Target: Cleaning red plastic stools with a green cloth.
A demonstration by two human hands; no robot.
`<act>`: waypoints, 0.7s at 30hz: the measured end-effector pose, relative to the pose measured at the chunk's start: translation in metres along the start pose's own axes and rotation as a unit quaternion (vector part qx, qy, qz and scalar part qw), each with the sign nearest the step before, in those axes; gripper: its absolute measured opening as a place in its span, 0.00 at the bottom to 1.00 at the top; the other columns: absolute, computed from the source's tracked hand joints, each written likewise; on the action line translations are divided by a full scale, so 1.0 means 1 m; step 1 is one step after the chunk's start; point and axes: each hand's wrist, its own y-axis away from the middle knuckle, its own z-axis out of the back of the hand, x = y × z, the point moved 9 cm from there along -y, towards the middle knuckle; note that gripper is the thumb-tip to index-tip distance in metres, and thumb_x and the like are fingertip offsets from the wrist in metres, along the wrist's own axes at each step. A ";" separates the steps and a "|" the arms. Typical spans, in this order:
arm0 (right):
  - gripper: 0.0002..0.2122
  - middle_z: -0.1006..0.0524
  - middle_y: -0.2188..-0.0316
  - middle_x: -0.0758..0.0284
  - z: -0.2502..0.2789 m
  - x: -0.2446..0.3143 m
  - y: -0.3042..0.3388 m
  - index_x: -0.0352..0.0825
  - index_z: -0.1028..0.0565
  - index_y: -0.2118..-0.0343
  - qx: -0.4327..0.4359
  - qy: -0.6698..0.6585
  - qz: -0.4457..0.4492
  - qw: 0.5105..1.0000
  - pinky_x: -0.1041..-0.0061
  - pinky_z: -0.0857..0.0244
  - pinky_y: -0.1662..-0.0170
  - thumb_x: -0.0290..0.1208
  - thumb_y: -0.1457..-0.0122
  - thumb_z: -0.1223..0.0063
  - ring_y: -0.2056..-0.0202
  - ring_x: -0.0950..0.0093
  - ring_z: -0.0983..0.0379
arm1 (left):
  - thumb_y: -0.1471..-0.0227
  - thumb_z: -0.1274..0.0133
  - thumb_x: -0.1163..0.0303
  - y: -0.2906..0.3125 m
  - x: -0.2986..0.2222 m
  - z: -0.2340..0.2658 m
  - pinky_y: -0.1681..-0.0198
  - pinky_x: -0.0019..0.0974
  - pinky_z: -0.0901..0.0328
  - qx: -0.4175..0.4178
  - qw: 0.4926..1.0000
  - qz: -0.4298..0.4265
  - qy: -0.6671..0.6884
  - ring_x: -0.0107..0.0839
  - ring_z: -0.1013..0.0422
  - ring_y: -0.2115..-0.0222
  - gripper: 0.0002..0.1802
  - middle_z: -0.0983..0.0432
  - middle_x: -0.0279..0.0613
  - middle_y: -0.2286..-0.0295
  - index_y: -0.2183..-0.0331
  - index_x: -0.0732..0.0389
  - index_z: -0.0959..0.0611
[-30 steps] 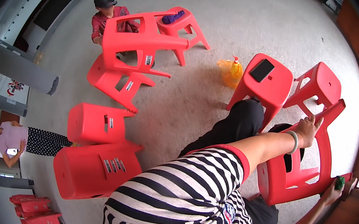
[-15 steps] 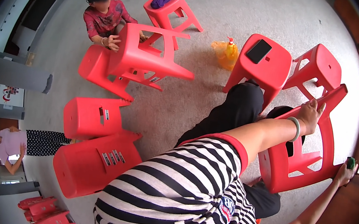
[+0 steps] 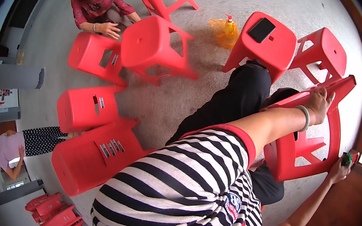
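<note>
A red plastic stool (image 3: 280, 159) is tipped on its side in front of me, legs pointing right. My left hand (image 3: 319, 105), with a pale bangle at the wrist, grips one of its upper legs, thumb and fingertips partly showing. At the end of a lower leg, my right hand (image 3: 341, 169) is closed round a dark green scrubber (image 3: 347, 159), which is bunched up and close against the leg. My dark-trousered knee (image 3: 247, 91) is to the left of the stool.
A phone (image 3: 262, 30) lies on a nearby red stool (image 3: 279, 46); another stool (image 3: 331, 50) stands behind it. A yellow pump bottle (image 3: 229, 28) is on the floor. Opposite, a co-worker (image 3: 96, 10) crouches by several stools. A second person (image 3: 9, 148) and piled red stools (image 3: 57, 215) are at left.
The co-worker's tilted stool has come down more upright, and the hand that touched it is now off it. My right hand has shifted slightly with the scrubber; my left keeps its hold.
</note>
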 end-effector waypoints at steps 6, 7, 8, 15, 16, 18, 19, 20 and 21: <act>0.28 0.26 0.44 0.63 -0.002 -0.001 0.009 0.44 0.27 0.43 0.035 -0.026 -0.021 0.999 0.58 0.43 0.39 0.56 0.42 0.48 0.40 0.63 0.35 | 0.47 0.50 0.57 0.001 0.000 -0.006 0.43 0.47 0.41 0.004 1.000 -0.003 -0.015 0.55 0.35 0.44 0.46 0.42 0.67 0.40 0.32 0.58 0.48; 0.29 0.26 0.45 0.62 0.003 0.004 0.016 0.47 0.27 0.43 0.003 -0.054 0.000 0.999 0.60 0.41 0.40 0.59 0.43 0.49 0.41 0.61 0.34 | 0.47 0.50 0.57 0.000 0.001 -0.005 0.43 0.47 0.41 0.003 1.000 0.000 -0.013 0.55 0.35 0.44 0.46 0.42 0.67 0.40 0.32 0.58 0.48; 0.29 0.26 0.45 0.62 0.004 0.003 0.019 0.47 0.27 0.43 0.004 -0.052 0.000 0.999 0.60 0.41 0.40 0.59 0.43 0.49 0.41 0.61 0.34 | 0.47 0.49 0.56 0.001 -0.001 -0.007 0.43 0.47 0.41 0.011 1.000 -0.006 -0.012 0.55 0.35 0.44 0.47 0.42 0.67 0.39 0.32 0.58 0.48; 0.26 0.22 0.50 0.60 -0.029 -0.028 -0.049 0.50 0.24 0.46 0.081 -0.033 -0.081 0.993 0.57 0.34 0.46 0.58 0.45 0.46 0.49 0.58 0.26 | 0.50 0.47 0.57 0.005 -0.003 -0.014 0.43 0.51 0.42 0.018 1.000 0.000 0.019 0.54 0.36 0.43 0.49 0.43 0.67 0.39 0.32 0.59 0.48; 0.26 0.21 0.51 0.61 -0.036 -0.037 -0.067 0.52 0.24 0.46 0.084 -0.034 -0.094 0.991 0.57 0.33 0.46 0.57 0.46 0.45 0.49 0.58 0.25 | 0.50 0.48 0.58 0.005 -0.006 -0.014 0.43 0.50 0.42 0.016 1.000 -0.001 0.007 0.54 0.36 0.43 0.48 0.44 0.67 0.39 0.32 0.59 0.48; 0.25 0.20 0.52 0.61 -0.041 -0.075 -0.093 0.53 0.23 0.46 0.078 0.044 -0.134 0.987 0.58 0.32 0.47 0.57 0.45 0.45 0.49 0.59 0.25 | 0.50 0.48 0.59 0.005 -0.025 -0.012 0.44 0.50 0.41 0.015 1.000 -0.010 0.019 0.54 0.35 0.44 0.48 0.44 0.67 0.39 0.32 0.59 0.48; 0.25 0.20 0.53 0.62 -0.040 -0.092 -0.096 0.54 0.23 0.46 0.078 0.112 -0.168 0.976 0.58 0.32 0.48 0.56 0.45 0.45 0.49 0.59 0.25 | 0.50 0.49 0.59 0.005 -0.030 -0.012 0.45 0.49 0.41 0.014 1.000 -0.008 0.022 0.54 0.34 0.45 0.48 0.44 0.67 0.39 0.32 0.58 0.48; 0.25 0.20 0.53 0.62 -0.043 -0.089 -0.089 0.54 0.23 0.46 0.084 0.111 -0.166 0.976 0.58 0.32 0.48 0.56 0.45 0.45 0.49 0.59 0.25 | 0.50 0.49 0.59 0.006 -0.025 -0.014 0.45 0.49 0.41 0.018 1.000 -0.005 0.020 0.54 0.34 0.45 0.48 0.44 0.67 0.39 0.32 0.58 0.48; 0.24 0.20 0.52 0.63 -0.043 -0.065 -0.079 0.54 0.23 0.46 0.065 0.018 -0.106 0.992 0.58 0.32 0.48 0.56 0.45 0.45 0.50 0.60 0.24 | 0.50 0.49 0.60 0.005 -0.014 -0.014 0.46 0.48 0.40 0.019 1.000 0.007 0.024 0.54 0.34 0.46 0.48 0.43 0.67 0.40 0.32 0.58 0.48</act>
